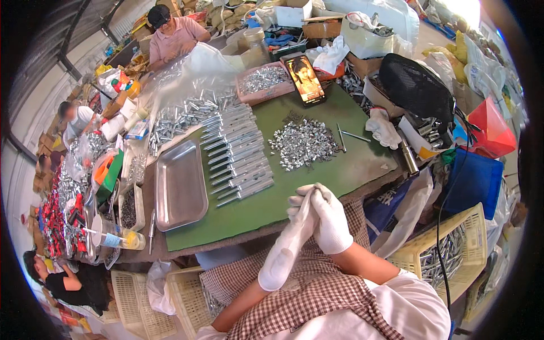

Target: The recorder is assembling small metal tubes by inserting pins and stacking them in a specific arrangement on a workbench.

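Both my hands wear white knit gloves and meet in front of my checked apron (277,323), at the near edge of the green mat (340,184). My left hand (292,243) points up and away, its fingers looking stretched out and holding nothing I can see. Around those fingers my right hand (331,221) is closed, gripping the glove near its tips; the grip partly hides them. Beyond lie a heap of small silver metal fittings (304,143) and a pile of dark screws (293,117). Two thin metal rods (354,136) lie right of the heap.
Silver bolt-like rods (241,150) lie in a row beside a steel tray (181,187). Behind them are a pink bin of fittings (265,79) and a lit phone (304,79). A yellow crate (473,243) stands at right; a cup (122,237) at left. Other people sit farther off.
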Action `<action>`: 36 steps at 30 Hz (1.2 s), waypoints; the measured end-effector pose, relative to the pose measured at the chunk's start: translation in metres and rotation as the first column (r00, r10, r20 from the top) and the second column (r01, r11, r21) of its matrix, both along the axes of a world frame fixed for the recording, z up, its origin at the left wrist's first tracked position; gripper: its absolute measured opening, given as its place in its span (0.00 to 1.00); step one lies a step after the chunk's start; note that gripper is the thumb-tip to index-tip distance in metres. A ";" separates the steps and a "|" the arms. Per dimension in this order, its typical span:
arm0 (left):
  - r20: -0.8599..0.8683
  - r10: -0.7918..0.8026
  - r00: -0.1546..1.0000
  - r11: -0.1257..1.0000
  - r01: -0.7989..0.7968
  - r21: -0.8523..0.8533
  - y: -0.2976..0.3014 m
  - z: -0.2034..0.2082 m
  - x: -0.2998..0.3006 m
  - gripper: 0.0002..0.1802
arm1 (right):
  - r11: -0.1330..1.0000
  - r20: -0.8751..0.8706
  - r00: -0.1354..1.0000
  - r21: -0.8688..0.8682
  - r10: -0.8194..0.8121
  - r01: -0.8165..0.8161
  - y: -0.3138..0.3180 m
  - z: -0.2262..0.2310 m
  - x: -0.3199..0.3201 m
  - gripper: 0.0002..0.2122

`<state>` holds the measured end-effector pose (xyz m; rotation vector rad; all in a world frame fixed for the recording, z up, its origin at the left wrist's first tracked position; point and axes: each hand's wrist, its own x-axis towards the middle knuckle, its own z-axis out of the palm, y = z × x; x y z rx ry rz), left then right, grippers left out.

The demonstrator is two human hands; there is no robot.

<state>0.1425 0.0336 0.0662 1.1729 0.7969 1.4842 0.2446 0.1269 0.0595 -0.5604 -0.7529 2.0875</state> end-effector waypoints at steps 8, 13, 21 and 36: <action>0.099 0.157 0.983 0.986 -0.150 -0.070 -0.008 -0.018 -0.009 0.48 | 0.914 0.135 0.976 0.347 0.172 -0.209 -0.013 0.005 -0.006 0.20; 0.028 0.180 0.983 0.979 -0.177 -0.098 -0.010 -0.025 -0.008 0.50 | 0.914 0.178 0.976 0.364 0.124 -0.182 -0.010 -0.011 -0.010 0.14; 0.096 0.047 0.994 0.998 -0.050 0.033 -0.013 -0.038 -0.009 0.42 | 0.950 0.114 0.992 0.298 0.056 -0.088 0.000 -0.015 -0.001 0.13; 0.250 -0.021 0.968 0.999 0.029 -0.031 0.002 -0.008 0.009 0.47 | 0.951 0.359 0.917 0.303 -0.173 0.061 -0.002 -0.010 0.000 0.11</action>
